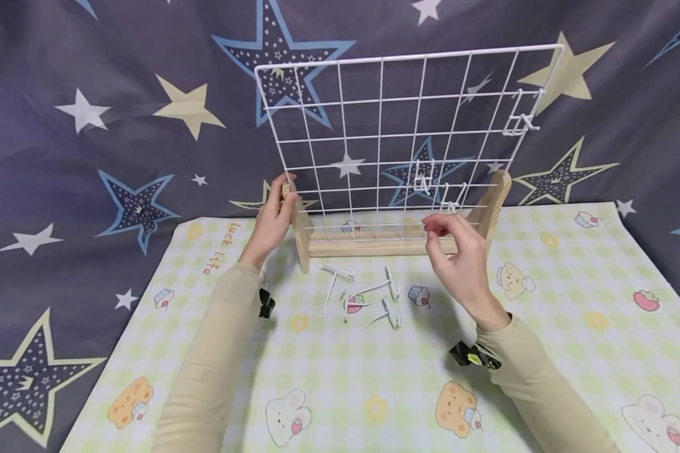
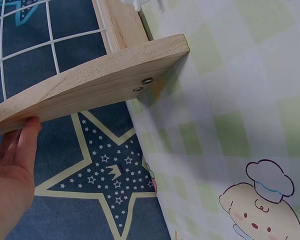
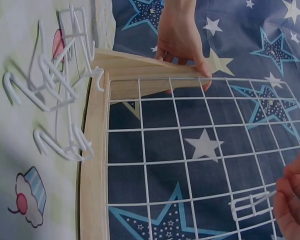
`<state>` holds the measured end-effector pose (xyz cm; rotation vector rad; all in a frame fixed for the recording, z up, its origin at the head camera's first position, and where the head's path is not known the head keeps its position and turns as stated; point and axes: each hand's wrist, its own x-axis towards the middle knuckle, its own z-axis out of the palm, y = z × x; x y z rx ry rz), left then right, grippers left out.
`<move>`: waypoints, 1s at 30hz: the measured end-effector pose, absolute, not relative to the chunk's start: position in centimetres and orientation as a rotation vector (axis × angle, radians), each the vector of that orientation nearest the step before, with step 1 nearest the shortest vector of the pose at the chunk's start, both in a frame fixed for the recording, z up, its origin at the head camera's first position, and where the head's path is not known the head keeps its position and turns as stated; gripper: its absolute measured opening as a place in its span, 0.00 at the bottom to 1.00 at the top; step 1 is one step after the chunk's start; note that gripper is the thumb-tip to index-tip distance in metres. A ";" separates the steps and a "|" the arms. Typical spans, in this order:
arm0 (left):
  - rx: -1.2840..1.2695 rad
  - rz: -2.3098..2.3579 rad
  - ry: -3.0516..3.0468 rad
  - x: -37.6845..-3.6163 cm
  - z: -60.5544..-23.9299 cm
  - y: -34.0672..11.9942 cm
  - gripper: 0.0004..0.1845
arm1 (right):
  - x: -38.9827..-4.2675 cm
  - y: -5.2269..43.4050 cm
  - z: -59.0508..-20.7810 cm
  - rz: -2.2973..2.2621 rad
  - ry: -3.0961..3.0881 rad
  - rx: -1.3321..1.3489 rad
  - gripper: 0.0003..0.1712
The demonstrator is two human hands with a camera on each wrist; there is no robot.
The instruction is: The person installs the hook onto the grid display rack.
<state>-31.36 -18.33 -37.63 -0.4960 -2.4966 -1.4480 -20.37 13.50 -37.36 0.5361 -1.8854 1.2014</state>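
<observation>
Star-printed dark cloth (image 1: 119, 126) fills the background and the upper part of the frame, and a pale checked mat (image 1: 340, 377) with cartoon animals covers the lower centre. Upright at the centre stands a white wire grid panel (image 1: 396, 132), seated in a wooden stand (image 1: 374, 242) with two side feet. Three small white hooks are already hung on the grid: one at the upper right (image 1: 520, 116) and two lower down, right of centre.

The left hand (image 1: 273, 217) is laid against the stand's left foot, fingers curled lightly over its top edge, so the frame is steadied. The right hand (image 1: 459, 248) is raised in front of the grid's lower right, and a white wire hook (image 3: 252, 206) is pinched between thumb and fingertips against the grid wires. Loose spare hooks (image 1: 362, 296) lie on the mat just below the stand, in the middle of the frame.

For a clean fit, the hook's bent ends are best lined up squarely with a horizontal wire and pressed on gently, while the stand is kept braced so the panel is not tipped backwards.
</observation>
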 end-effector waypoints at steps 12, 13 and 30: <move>-0.467 -1.470 -2.523 -31.7 -37.5 -18.3 0.24 | -19.7 12.2 -38.8 1.241 -1.968 0.674 0.15; -0.460 -1.472 -2.524 -31.6 -37.5 -18.3 0.24 | -19.7 12.1 -39.1 1.242 -1.995 0.694 0.16; -0.453 -1.417 -2.523 -31.6 -37.7 -18.5 0.23 | -19.6 10.3 -42.7 1.068 -2.560 0.936 0.10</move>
